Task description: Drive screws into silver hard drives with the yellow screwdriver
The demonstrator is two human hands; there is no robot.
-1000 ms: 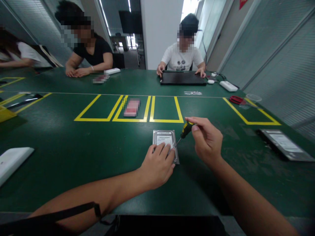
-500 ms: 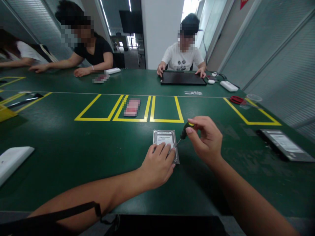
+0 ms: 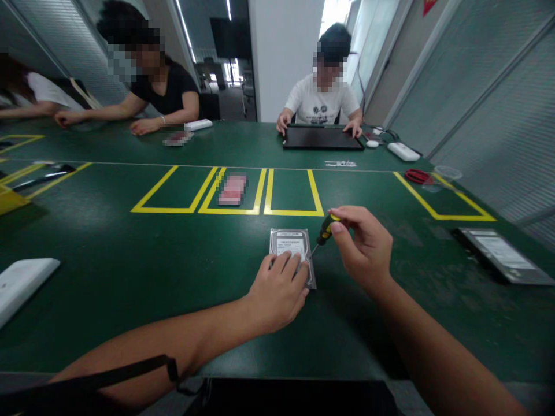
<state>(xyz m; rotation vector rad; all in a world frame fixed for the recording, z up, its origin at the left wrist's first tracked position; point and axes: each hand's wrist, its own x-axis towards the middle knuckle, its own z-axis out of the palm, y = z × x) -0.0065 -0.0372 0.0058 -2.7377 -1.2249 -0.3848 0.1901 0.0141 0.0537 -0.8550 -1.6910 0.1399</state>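
A silver hard drive (image 3: 290, 236) with a white label lies flat on the green table in front of me. My left hand (image 3: 280, 292) is laid over its near half, fingers pressing on the top and gripping it, so that part is hidden. Between the thumb and fingers of my right hand (image 3: 366, 245) is a screwdriver (image 3: 325, 230) with a black and yellow handle. Its thin shaft slants down to the left, and the tip meets the drive's right edge. Whether the tip sits in a screw is too small to tell.
A second, larger drive (image 3: 505, 254) lies at the right. Yellow tape frames (image 3: 229, 211) mark the table ahead, one with a pink blurred item (image 3: 233, 189). White devices lie at left (image 3: 26, 283) and far right (image 3: 403, 152). Across the table, a person holds a black panel (image 3: 323, 137).
The screwdriver handle has turned a little in my right hand, showing more yellow. My left hand and the hard drive stay in place. A co-worker's hand at far left has shifted slightly.
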